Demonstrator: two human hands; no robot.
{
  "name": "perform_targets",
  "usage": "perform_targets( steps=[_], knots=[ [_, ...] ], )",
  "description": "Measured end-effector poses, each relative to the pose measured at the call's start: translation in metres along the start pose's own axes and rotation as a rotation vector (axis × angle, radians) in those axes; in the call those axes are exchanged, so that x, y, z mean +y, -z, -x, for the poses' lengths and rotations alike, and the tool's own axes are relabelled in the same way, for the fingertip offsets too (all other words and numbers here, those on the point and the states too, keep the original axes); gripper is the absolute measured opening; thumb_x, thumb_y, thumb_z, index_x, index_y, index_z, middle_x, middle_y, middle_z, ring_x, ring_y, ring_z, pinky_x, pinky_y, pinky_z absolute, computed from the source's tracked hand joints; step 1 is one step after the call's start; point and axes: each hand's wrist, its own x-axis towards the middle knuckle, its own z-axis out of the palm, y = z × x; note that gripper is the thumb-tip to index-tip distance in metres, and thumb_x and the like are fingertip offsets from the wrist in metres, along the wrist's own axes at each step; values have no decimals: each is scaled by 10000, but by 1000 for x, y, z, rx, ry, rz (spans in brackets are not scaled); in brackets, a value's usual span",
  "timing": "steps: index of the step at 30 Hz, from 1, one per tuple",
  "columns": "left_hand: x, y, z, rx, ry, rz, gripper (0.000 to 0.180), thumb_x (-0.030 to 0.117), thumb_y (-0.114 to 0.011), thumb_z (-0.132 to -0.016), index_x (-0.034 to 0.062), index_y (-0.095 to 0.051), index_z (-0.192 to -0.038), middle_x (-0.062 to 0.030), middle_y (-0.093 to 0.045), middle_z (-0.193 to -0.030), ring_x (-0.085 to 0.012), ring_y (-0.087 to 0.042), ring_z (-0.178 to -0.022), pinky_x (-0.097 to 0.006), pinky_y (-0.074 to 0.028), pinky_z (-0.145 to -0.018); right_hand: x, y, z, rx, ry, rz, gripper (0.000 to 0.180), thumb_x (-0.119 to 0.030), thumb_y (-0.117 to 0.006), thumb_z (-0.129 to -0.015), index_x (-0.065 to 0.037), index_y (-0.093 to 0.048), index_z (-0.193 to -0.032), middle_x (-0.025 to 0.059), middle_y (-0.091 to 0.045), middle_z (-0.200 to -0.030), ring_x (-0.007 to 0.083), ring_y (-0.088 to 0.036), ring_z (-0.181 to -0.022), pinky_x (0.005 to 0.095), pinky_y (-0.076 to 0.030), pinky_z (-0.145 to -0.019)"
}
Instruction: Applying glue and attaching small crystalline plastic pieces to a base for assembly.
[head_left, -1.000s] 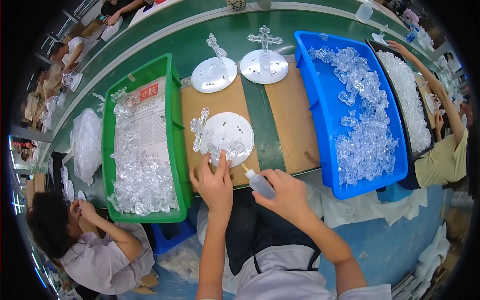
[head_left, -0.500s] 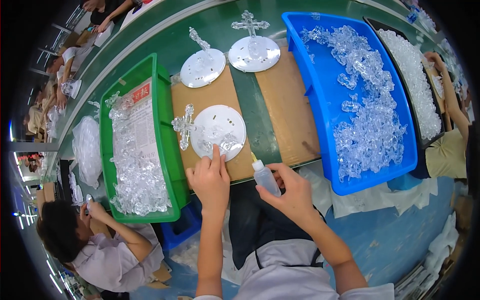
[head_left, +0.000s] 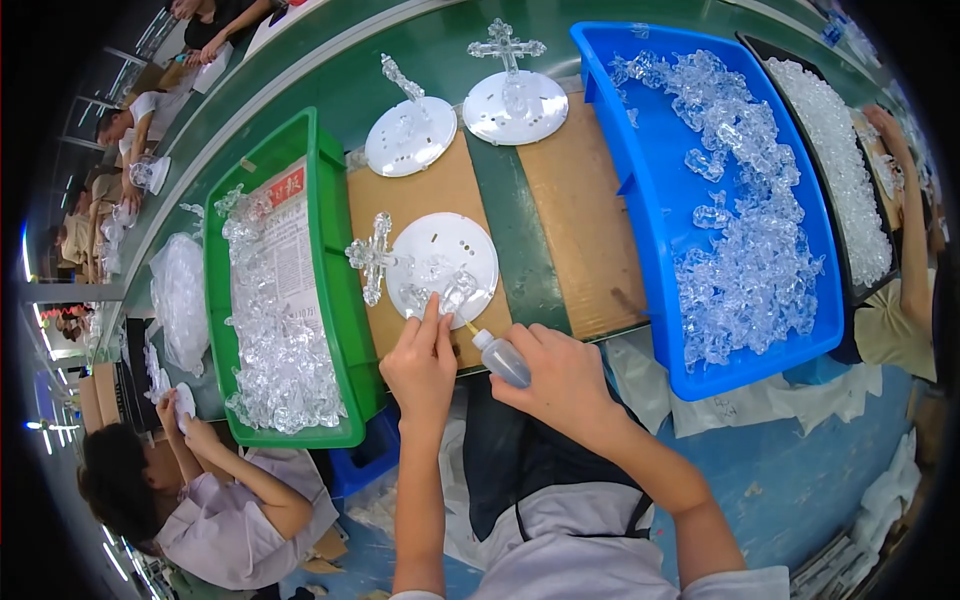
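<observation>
Squeeze bottle (head_left: 505, 362), translucent with a white cap and a thin yellow tip, is gripped in our right hand (head_left: 555, 380), and it tilts left so that the tip points at the near edge of a round white base (head_left: 450, 235). Our left hand (head_left: 416, 365) is just beside it, index finger stretched onto the near part of that base, by a clear molded piece (head_left: 459, 288); whether finger and thumb pinch anything, we cannot tell. Our two hands are near each other but apart. At the left of the base, a clear ornate cross (head_left: 373, 260) juts out past the rim, over the cardboard (head_left: 595, 230). Farther off we see two more white bases (head_left: 395, 155) (head_left: 540, 112), each bearing an upright clear cross (head_left: 507, 47). To our left, a green tray (head_left: 340, 330) holds clear plastic parts (head_left: 285, 380) and a newspaper sheet (head_left: 290, 255); to our right, a blue tray (head_left: 660, 300) is heaped with clear parts (head_left: 745, 290). Beyond that stands a black tray (head_left: 866, 292) of small clear pieces (head_left: 830, 150). At near left, a co-worker (head_left: 240, 525) holds a white disc (head_left: 184, 402).
</observation>
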Motion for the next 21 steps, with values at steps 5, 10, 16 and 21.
perform_targets(
  steps=[5, 10, 16, 21],
  knots=[
    [-1, 1, -1, -5, 12, 17, 262, 95, -659, -809, 78, -668, -1070, -81, -513, -628, -262, -525, -489, -357, -413, -457, -3, 2, -3, 27, 12, -5, 282, -264, -692, -696, -90, -556, -871, 71, -543, -720, 260, -604, -666, 372, -485, -541],
    [1, 1, -1, 7, 9, 12, 261, 96, -660, -811, 77, -668, -1071, -82, -512, -625, -260, -521, -486, -357, -411, -457, -4, 0, -6, 41, 23, 2, 287, -256, -694, -688, -84, -549, -867, 71, -543, -723, 259, -603, -673, 375, -481, -533],
    [0, -1, -1, 18, -5, 15, 263, 99, -664, -809, 75, -667, -1072, -83, -510, -621, -261, -512, -478, -359, -405, -451, -3, -3, -8, 33, 6, 13, 280, -244, -693, -685, -76, -529, -838, 75, -540, -713, 262, -601, -671, 377, -479, -531],
    [0, -1, 0, 27, -7, 8, 263, 101, -667, -808, 79, -668, -1070, -83, -506, -616, -262, -508, -472, -362, -402, -446, -2, -4, -8, 34, -43, -17, 274, -238, -688, -693, -71, -522, -834, 86, -564, -731, 285, -607, -682, 391, -486, -550]
  ],
)
